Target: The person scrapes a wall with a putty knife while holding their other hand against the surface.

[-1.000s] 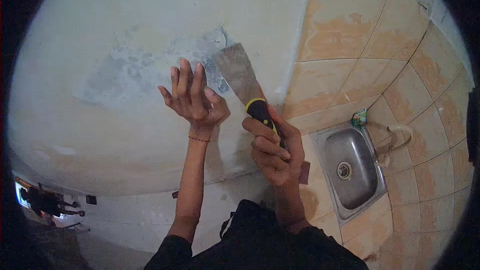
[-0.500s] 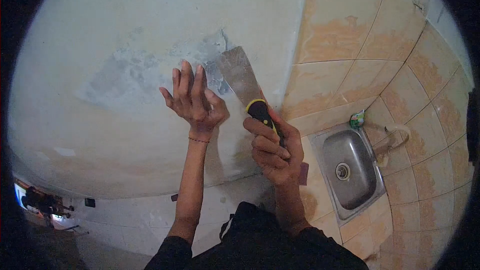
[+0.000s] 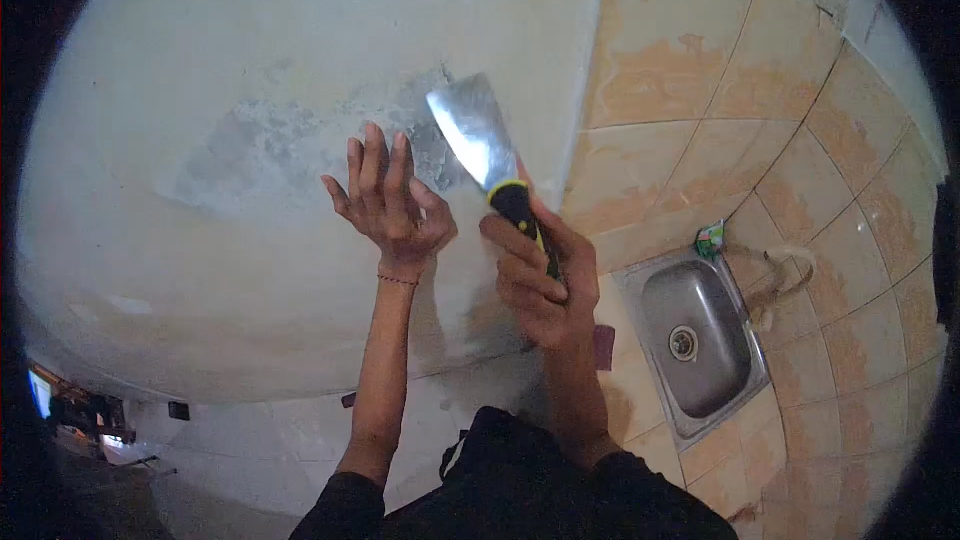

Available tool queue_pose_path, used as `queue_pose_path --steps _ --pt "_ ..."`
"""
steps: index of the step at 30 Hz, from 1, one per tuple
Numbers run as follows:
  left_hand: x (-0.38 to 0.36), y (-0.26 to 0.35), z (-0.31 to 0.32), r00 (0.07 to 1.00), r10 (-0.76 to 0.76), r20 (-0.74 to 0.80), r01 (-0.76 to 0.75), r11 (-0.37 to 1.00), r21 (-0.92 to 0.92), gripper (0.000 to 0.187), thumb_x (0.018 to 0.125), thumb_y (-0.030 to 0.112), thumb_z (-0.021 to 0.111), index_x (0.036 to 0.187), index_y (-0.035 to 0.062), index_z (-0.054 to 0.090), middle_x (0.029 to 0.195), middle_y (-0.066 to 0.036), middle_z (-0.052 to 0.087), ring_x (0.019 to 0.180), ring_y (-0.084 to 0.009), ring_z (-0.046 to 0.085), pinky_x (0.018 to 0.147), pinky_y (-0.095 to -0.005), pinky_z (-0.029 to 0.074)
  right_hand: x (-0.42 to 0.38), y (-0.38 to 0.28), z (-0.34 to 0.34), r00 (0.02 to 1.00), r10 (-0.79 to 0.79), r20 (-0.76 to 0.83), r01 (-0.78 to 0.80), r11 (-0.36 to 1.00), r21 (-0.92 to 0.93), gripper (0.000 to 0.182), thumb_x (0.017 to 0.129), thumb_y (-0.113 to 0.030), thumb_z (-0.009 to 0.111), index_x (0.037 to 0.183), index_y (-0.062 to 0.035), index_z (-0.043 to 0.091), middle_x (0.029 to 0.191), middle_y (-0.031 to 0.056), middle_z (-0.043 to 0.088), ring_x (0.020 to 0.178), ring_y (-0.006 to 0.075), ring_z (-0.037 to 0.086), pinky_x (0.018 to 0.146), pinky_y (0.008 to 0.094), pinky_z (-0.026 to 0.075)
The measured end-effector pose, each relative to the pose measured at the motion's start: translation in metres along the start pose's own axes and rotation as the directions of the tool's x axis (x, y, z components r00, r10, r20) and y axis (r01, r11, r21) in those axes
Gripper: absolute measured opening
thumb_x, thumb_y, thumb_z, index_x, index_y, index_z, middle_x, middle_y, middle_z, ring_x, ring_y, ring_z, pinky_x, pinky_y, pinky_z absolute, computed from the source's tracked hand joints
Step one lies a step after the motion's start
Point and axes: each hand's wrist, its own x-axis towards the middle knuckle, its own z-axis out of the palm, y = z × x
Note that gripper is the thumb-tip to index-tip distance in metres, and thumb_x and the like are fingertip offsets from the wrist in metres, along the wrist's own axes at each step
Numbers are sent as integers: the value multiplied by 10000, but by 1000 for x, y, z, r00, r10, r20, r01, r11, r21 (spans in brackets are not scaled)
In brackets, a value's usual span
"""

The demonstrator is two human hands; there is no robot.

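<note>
My right hand (image 3: 540,280) grips the black and yellow handle of a putty knife (image 3: 480,145). Its wide metal blade points up against the pale painted wall (image 3: 250,60), at the edge of a grey scraped patch (image 3: 270,145). My left hand (image 3: 388,202) is raised flat beside the blade, fingers together and palm toward the wall, just below the scraped patch. It holds nothing. A thin red string circles my left wrist.
Tan tiles (image 3: 700,70) cover the wall to the right. A steel sink (image 3: 690,335) with a drain sits below right, a small green packet (image 3: 713,238) at its corner. A dark room opening shows at the lower left.
My right hand has lifted the putty knife a little higher and turned the blade, which now catches the light. My left hand has stayed nearly still.
</note>
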Motion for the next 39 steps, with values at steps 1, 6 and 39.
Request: queue_pose_path --steps 1,6,39 --pt "2 -1 0 1000 13 -8 -13 1000 -10 540 823 138 470 1349 112 589 1446 -90 536 1420 -273 397 1235 -510 23 -1 0 6 999 -39 19 41 991 -128 350 1070 -318 403 1309 -62 401 744 58 424 426 79 400 296 189 341" --pt "3 -2 1 1000 9 -16 -9 1000 3 561 804 137 485 1355 127 591 1440 -83 544 1406 -262 417 1241 -496 32 -13 -2 -13 920 -384 72 286 537 -793 477 1067 -263 418 1502 -82 340 735 52 468 466 76 411 371 201 367" --pt "0 -6 1 1000 -8 16 7 1000 25 524 847 181 461 1352 197 602 1436 -18 554 1383 -202 443 1237 -487 62 9 -10 -49 965 -202 166 241 934 -264 275 1082 -313 355 1219 -91 440 880 57 365 579 96 397 315 182 384"
